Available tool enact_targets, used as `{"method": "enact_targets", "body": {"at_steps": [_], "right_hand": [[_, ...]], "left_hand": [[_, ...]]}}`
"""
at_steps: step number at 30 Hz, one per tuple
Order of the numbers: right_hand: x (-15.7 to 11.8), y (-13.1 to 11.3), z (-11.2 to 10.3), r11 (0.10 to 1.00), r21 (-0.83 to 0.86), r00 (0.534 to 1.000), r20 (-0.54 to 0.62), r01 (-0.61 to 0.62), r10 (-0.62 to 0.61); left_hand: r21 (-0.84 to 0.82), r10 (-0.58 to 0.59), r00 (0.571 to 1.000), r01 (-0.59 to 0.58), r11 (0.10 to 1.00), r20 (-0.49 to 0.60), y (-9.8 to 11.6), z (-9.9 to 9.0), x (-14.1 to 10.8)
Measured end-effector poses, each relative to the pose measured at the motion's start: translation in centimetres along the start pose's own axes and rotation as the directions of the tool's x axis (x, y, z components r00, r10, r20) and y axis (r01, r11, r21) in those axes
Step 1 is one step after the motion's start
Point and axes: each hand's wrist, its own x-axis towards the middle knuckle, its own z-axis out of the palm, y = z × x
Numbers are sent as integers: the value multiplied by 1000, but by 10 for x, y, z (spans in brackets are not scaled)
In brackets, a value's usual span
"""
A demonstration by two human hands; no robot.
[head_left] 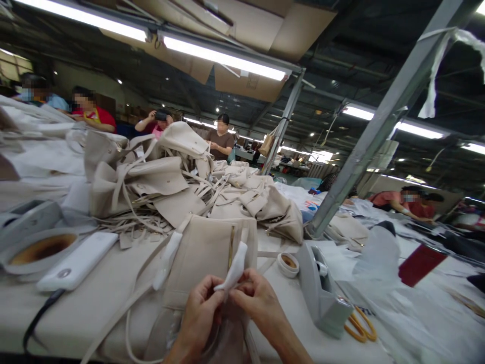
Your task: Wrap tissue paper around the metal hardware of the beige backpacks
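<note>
A beige handbag (pixel 206 247) lies on the table in front of me, with a gold zipper near its right side. White wrapping (pixel 237 265) covers a strap end at that side. My left hand (pixel 202 308) pinches the lower end of this wrapping between thumb and fingers. On the other side, my right hand (pixel 257 298) is closed on the same spot, fingertips almost meeting the left ones. Another white wrapped strap piece (pixel 167 260) hangs along the bag's left edge. Below my hands the lower part of the bag is partly hidden.
A heap of beige bags (pixel 151 177) rises behind. To the right stand a grey tape dispenser (pixel 322 288), a tape roll (pixel 288 265) and yellow-handled scissors (pixel 359 324). A white power bank (pixel 79 260) with a black cable lies left. A metal post (pixel 364 156) slants up at right. Several people work beyond.
</note>
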Motion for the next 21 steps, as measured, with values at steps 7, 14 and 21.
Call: {"method": "enact_targets", "body": {"at_steps": [7,14,21], "right_hand": [[-3,-9,-5,985,-167,998,-44,41,-49],[-4,0,2,991,-78,991,-71,108,-113],[-2,7,16,905,383,975,49,184,-218]], "left_hand": [[-179,-102,994,109,978,46,1,2,-1],[-360,-211,964,256,897,161,4,-1,0],[-579,-410,784,621,528,466,15,-5,-7]]}}
